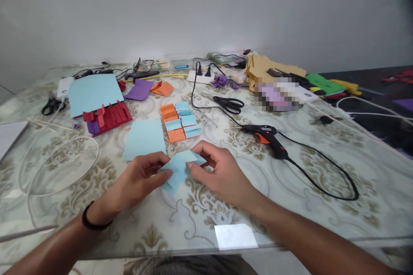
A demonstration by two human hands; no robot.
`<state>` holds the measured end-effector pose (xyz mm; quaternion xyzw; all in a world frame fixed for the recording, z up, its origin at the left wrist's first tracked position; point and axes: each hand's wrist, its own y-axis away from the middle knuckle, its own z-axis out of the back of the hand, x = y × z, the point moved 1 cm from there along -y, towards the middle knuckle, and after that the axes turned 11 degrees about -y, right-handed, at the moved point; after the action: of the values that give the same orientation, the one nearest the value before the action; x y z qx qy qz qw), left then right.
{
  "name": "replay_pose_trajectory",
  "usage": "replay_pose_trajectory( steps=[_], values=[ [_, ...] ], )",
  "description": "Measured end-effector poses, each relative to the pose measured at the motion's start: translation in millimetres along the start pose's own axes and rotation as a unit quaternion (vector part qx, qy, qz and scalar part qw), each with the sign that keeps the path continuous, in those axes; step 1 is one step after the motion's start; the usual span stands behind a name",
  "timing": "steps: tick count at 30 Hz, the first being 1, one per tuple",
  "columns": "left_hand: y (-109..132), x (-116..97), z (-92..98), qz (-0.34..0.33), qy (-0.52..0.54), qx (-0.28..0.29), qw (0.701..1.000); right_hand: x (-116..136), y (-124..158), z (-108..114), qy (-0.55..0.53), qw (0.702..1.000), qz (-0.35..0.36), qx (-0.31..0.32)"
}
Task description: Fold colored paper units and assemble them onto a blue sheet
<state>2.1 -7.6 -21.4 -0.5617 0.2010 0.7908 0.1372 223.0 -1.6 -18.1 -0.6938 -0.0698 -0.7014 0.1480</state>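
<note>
Between my two hands is a light blue sheet of paper [177,167], partly folded, with creases and raised flaps. My left hand [142,180] pinches its left edge between thumb and fingers. On the opposite side my right hand [219,172] grips the paper, its thumb lying on top near a fold. Just beyond the left hand lies a flat light blue sheet [145,137]. Past the folded paper sits an orange and light blue folded paper piece [180,122] with several standing flaps.
A glue gun [266,135] lies at the right, its black cord looping forward. Behind it are black scissors [229,104] and a white power strip [200,76]. A red folded paper piece [108,117] and a white cable [97,154] are at the left.
</note>
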Motion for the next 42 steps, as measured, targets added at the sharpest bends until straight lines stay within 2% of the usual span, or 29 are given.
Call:
replay_pose_trajectory(
  steps=[4, 8, 13, 20, 24, 30, 38, 42],
  values=[
    [-1, -4, 1.2, -0.007, -0.028, -0.05, 0.998, 4, -1, 1, 0.014, 1.0, -0.018, 0.003],
    [-2, -7, 1.3, -0.031, -0.021, -0.088, 0.995, 7, -2, 4, 0.072, 0.996, -0.009, 0.048],
    [-1, -7, 4.1, -0.047, -0.015, -0.086, 0.995, 10, -2, 5, 0.09, 0.994, -0.019, 0.062],
    [-3, -5, 10.2, -0.04, -0.153, -0.085, 0.984, 9, -5, 4, 0.06, 0.995, -0.022, 0.077],
    [-7, 3, 10.3, -0.019, -0.11, -0.078, 0.991, 6, -7, 5, 0.061, 0.995, -0.008, 0.074],
    [-8, 4, 5.7, -0.036, -0.072, -0.12, 0.989, 1, -5, 4, 0.115, 0.986, 0.068, 0.1],
    [-3, 1, 1.2, -0.064, -0.107, -0.081, 0.989, 3, -5, 3, 0.123, 0.987, 0.076, 0.074],
    [-2, -1, 3.8, -0.058, -0.165, -0.095, 0.98, 3, -4, 2, 0.128, 0.988, 0.061, 0.069]
  ],
)
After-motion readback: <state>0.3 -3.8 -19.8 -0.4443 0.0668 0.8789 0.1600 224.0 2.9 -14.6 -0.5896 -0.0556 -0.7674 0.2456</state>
